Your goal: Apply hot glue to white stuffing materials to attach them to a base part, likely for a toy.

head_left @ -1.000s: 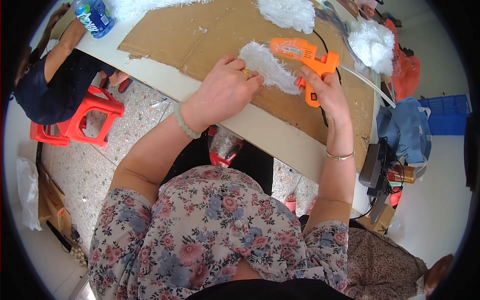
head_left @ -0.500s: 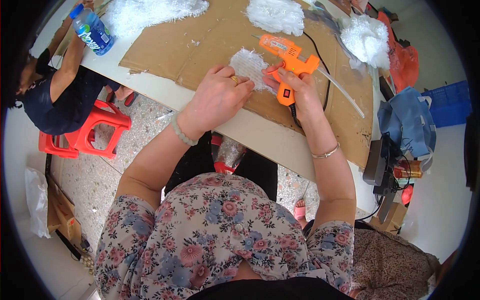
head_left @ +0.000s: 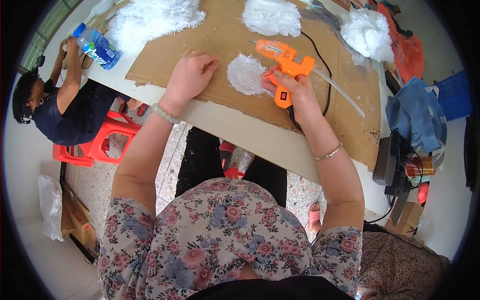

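My right hand (head_left: 300,92) is wrapped round the handle of an orange hot glue gun (head_left: 284,57), its nozzle pointing to the upper left. A clear glue stick (head_left: 342,92) juts from the gun's back. Just left of the gun, a roundish white fringed fabric piece (head_left: 245,76) lies flat on the cardboard (head_left: 220,37), close to my right fingertips. My left hand (head_left: 192,75) is over the cardboard to the left of that piece, apart from it. Its index finger and thumb are parted with nothing seen between them; the other fingers are partly hidden.
White fringed piles (head_left: 155,20) and stacks (head_left: 271,17) lie along the far side, with another bundle (head_left: 367,35) at right. A blue-capped bottle (head_left: 97,47) stands at the left edge. The gun's black cord (head_left: 327,65) loops over the cardboard. Another person (head_left: 65,107) sits at left by red stools (head_left: 112,137).
My left hand has let go of the white fringed piece and moved left, leaving it in full view. My right hand still holds the glue gun, nearly in place.
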Available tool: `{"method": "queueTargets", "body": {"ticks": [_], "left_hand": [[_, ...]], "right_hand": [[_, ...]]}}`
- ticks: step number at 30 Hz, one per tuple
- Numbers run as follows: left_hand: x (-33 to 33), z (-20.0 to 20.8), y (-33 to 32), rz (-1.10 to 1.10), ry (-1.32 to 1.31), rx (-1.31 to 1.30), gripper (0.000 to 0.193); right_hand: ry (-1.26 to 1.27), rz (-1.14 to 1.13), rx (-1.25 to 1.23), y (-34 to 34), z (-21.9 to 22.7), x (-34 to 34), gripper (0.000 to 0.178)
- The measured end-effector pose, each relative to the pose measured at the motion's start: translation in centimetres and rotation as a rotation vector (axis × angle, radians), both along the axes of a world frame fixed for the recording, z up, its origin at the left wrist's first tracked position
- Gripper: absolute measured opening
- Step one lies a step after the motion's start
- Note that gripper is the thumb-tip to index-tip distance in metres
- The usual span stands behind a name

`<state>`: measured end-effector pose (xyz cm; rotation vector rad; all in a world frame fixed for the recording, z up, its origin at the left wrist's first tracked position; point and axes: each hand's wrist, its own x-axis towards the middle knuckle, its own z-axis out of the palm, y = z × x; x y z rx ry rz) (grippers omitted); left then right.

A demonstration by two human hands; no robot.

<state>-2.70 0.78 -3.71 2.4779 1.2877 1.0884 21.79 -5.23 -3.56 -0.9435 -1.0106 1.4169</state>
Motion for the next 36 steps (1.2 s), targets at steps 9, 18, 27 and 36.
{"method": "queueTargets", "body": {"ticks": [9,18,27,36], "left_hand": [[1.5,0.2,2.3,-0.071,0.163,-0.073,0.015],[2.8,0.0,2.3,-0.132,-0.145,-0.345,0.009],[3.0,0.3,1.6,-0.247,0.024,-0.083,0.009],[3.8,-0.2,2.4,-0.052,0.015,-0.154,0.011]], "right_hand": [[0.006,-0.005,0.004,0.2,-0.3,-0.3,0.017],[0.013,-0.003,-0.016,0.2,-0.4,-0.4,0.020],[0.046,-0.032,-0.025,0.2,-0.6,-0.3,0.021],[0.050,-0.033,-0.036,0.2,-0.7,-0.4,0.022]]}}
